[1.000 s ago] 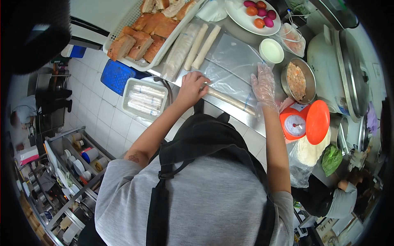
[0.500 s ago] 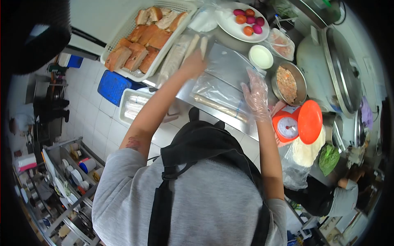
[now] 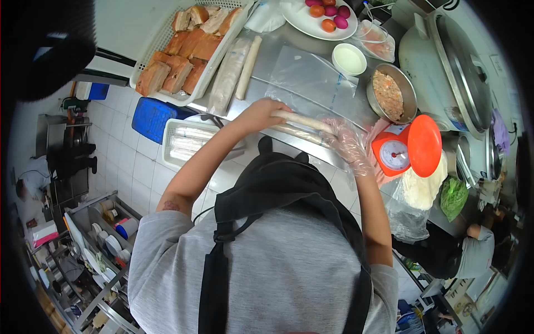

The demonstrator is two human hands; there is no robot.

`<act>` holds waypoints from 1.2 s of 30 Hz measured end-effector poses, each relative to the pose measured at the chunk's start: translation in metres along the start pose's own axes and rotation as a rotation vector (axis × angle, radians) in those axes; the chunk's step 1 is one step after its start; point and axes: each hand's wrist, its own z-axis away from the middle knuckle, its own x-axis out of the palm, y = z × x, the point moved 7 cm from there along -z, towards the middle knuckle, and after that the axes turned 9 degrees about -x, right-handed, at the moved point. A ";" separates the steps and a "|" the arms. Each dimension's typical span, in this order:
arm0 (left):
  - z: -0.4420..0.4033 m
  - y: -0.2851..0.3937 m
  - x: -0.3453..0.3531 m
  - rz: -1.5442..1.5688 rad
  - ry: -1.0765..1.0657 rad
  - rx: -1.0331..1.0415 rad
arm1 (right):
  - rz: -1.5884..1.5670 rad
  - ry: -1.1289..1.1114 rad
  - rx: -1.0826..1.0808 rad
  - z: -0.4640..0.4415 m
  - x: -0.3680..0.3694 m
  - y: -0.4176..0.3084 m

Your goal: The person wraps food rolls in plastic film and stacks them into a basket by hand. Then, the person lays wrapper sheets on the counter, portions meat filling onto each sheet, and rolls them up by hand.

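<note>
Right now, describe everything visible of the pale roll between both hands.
The pale roll is long, slim, off-white and nearly straight; its material is unclear. It is held over the steel table, near the edge, beside a wrapped roll. The left hand grips one end; the gloved right hand partly hides the other.

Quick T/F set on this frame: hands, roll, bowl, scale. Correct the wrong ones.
1. The right hand wears a clear glove; the left hand is bare. True.
2. The left hand is empty. False: it holds one end of a pale roll.
3. The metal bowl contains a minced mixture. True.
4. The scale stands left of the meat tray. False: the orange scale is right of the meat tray in the view.
</note>
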 end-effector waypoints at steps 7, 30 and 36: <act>0.038 0.010 0.022 -0.248 0.242 0.072 | 0.347 0.116 -0.209 0.016 0.016 0.009; 0.011 0.000 0.021 -0.466 0.287 0.159 | 0.415 0.309 -0.309 0.014 0.010 -0.012; -0.026 -0.004 0.002 -0.553 0.418 0.018 | 0.567 0.189 0.040 -0.025 -0.012 0.019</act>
